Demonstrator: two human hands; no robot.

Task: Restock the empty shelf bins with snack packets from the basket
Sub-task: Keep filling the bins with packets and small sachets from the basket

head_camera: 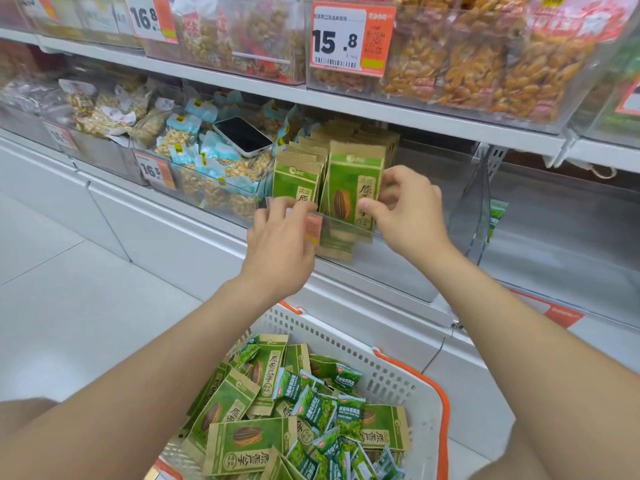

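Note:
A clear shelf bin (398,271) holds upright rows of green-and-brown sunflower seed packets (353,188). My right hand (405,209) pinches the right edge of the front packet in the right row. My left hand (280,237) reaches to the front of the left row (296,178), its fingers touching the lower part of that packet at the bin's front wall. Below, a white basket with orange trim (391,382) holds several more seed packets (242,441) and small green snack packets (318,410).
A phone (242,136) lies on nut packets in the bin to the left. The bin to the right (554,244) holds one green packet (497,216) at its left wall. Price tags (349,39) hang on the upper shelf of orange snacks.

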